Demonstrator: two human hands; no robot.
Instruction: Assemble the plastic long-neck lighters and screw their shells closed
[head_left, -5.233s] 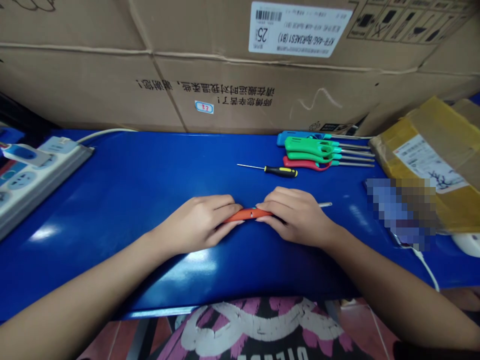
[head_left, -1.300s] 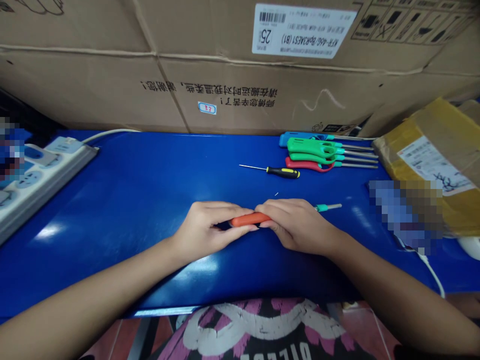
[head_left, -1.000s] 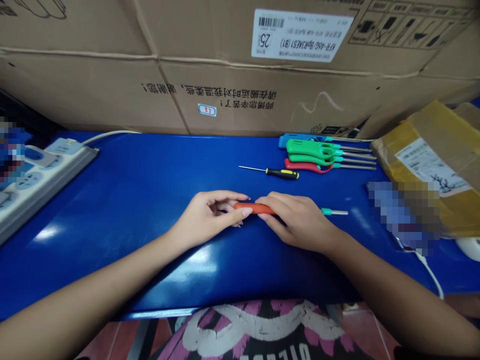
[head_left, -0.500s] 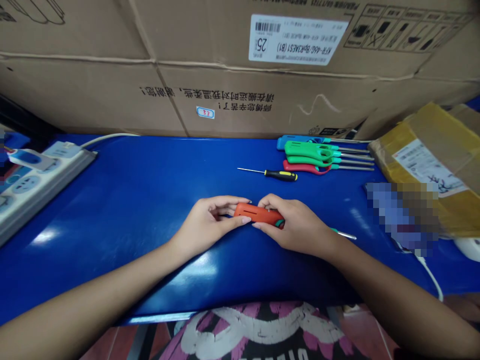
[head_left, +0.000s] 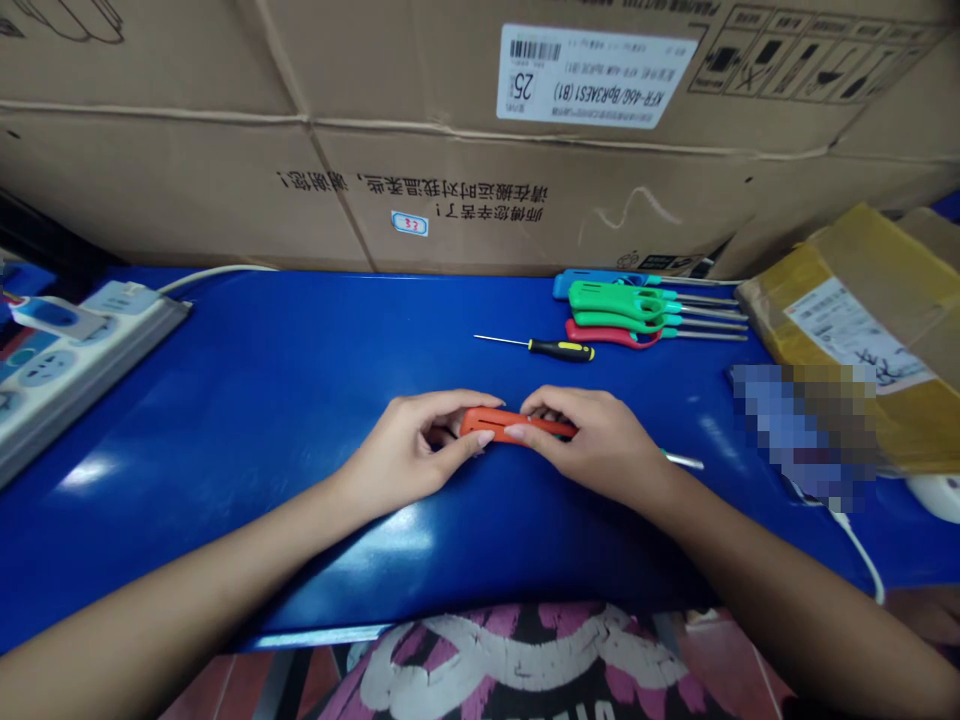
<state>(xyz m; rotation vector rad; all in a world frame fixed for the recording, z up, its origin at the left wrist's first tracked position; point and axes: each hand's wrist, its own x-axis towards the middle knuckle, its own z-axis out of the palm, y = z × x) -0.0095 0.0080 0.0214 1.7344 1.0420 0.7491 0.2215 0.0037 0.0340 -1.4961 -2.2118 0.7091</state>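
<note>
Between both hands, over the blue table, is an orange-red long-nosed lighter (head_left: 486, 423). My left hand (head_left: 420, 440) pinches its butt end between thumb and fingers. Its middle is gripped by my right hand (head_left: 589, 430), the thumb lying on the near side and the fingers curled behind. The metal nozzle tip (head_left: 684, 460) pokes out beyond my right hand; the stretch between is hidden by that hand. Farther back lies a screwdriver (head_left: 562, 350) with a black and yellow handle, its shaft pointing left.
Several lighters, among them a green one (head_left: 611, 298), a blue one (head_left: 570, 284) and a red one (head_left: 600, 333), lie at the back right. A taped parcel (head_left: 825, 260) and a blurred phone (head_left: 795, 430) are on the right. A power strip (head_left: 90, 350) is at left; a large carton (head_left: 450, 190) stands behind.
The lighter has turned slightly in my hands and shifted a little left. My right thumb has slid onto its body, and the nozzle tip sits slightly higher.
</note>
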